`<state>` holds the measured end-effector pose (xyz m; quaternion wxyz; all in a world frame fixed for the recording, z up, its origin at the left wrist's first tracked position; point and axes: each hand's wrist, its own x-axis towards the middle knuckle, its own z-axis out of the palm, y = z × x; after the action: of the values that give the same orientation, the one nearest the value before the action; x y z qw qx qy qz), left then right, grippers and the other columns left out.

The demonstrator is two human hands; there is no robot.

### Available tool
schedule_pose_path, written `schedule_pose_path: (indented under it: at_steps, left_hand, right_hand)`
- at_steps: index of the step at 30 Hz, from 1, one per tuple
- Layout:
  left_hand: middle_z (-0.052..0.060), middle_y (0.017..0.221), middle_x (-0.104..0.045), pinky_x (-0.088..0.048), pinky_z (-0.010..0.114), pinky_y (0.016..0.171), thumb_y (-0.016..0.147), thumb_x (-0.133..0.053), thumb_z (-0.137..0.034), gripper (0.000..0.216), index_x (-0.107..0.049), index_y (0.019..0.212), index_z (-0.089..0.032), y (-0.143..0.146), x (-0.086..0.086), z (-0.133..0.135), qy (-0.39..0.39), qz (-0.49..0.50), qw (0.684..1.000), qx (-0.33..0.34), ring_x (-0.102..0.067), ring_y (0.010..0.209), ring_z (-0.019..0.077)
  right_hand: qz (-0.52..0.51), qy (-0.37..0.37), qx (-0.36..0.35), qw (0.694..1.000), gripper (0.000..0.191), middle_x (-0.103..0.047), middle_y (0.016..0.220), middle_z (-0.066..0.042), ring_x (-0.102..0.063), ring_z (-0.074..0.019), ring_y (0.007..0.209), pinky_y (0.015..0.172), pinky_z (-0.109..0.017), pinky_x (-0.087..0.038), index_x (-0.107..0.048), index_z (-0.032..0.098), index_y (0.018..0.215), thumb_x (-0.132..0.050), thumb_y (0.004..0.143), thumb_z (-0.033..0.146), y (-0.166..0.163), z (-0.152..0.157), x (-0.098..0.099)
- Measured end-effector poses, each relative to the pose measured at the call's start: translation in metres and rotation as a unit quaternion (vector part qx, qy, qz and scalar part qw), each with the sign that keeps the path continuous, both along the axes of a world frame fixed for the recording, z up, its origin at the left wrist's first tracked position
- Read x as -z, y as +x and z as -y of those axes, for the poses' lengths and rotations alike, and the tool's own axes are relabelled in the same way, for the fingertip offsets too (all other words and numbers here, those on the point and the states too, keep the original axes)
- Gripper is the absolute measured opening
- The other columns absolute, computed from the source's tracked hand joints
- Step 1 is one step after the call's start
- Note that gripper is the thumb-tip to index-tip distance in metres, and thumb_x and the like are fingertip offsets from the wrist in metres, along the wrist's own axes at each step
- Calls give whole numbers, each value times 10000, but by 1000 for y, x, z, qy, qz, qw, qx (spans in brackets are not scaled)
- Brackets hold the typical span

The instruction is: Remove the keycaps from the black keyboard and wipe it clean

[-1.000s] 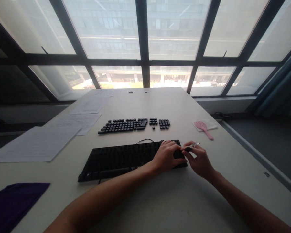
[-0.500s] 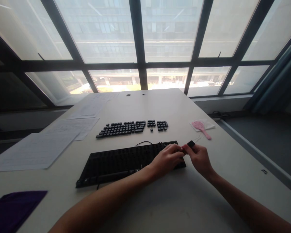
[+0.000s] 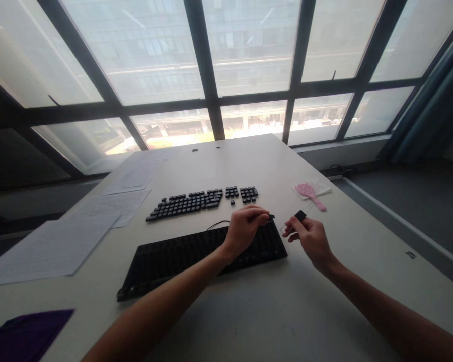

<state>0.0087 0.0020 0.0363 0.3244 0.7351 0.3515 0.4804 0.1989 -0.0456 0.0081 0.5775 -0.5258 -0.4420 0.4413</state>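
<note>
Half a second ago the two hands met at the keyboard's right end; now they are apart. The left hand (image 3: 245,226) has moved left and up, over the keyboard (image 3: 177,259), its fingertips pinching a small dark piece (image 3: 272,216) near the far right corner, too small to make out. The right hand (image 3: 313,239), just beyond the keyboard's right edge, grips a black tool (image 3: 300,215) between thumb and fingers, which hide part of it; its thin wire is faint. The loose keys (image 3: 196,202) lie on the worktop (image 3: 249,166) behind, looking unchanged. The left forearm covers part of the keyboard's near edge, and the picture's edge cuts off a purple cloth (image 3: 30,332)
</note>
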Motion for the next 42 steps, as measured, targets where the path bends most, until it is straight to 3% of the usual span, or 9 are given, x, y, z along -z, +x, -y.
schedule_pose_path:
  at_steps: [3,7,13,21,32,42]
  left_hand:
    - [54,922,-727,-558,261,723,848,-693,-221,103,-767,903,-175,1,1,-29,9,-51,998,-21,-683,768,155]
    - [70,969,-727,-523,288,854,842,-664,-111,152,-776,928,-169,3,21,-62,53,-201,978,-28,-675,891,177]
    - [66,859,-708,-514,304,810,780,-729,-106,106,-787,858,-150,3,39,-88,59,-291,955,-19,-658,785,187]
    - [57,932,-706,-498,274,844,805,-714,-132,132,-789,905,-175,6,42,-102,84,-331,940,4,-653,861,178]
    - [78,929,-706,-465,361,899,814,-748,-265,106,-789,878,-191,17,41,-119,113,-376,918,-52,-571,969,248]
    - [70,948,-711,-464,351,879,813,-745,-249,92,-781,876,-192,15,34,-122,115,-396,909,-68,-572,960,246]
  right_hand:
    - [12,8,5,1000,432,-688,664,-91,-670,-191,563,458,-261,-523,-697,106,747,-672,839,528,2,-1,-1]
    - [24,22,-5,999,439,-693,666,-95,-666,-194,567,471,-273,-518,-699,112,745,-661,844,538,3,-2,0]
    - [44,46,-8,998,440,-706,669,-101,-662,-191,578,506,-283,-516,-704,112,757,-633,872,531,7,-3,-1]
    - [67,59,-6,996,426,-709,655,-95,-638,-173,565,526,-277,-503,-710,116,762,-620,889,512,12,-3,-5]
    - [85,62,-9,994,400,-704,645,-82,-630,-165,569,552,-275,-493,-711,117,760,-620,897,481,11,1,-13]
    - [85,65,-18,994,397,-705,652,-81,-636,-168,581,563,-281,-499,-713,121,764,-616,899,482,13,-1,-12]
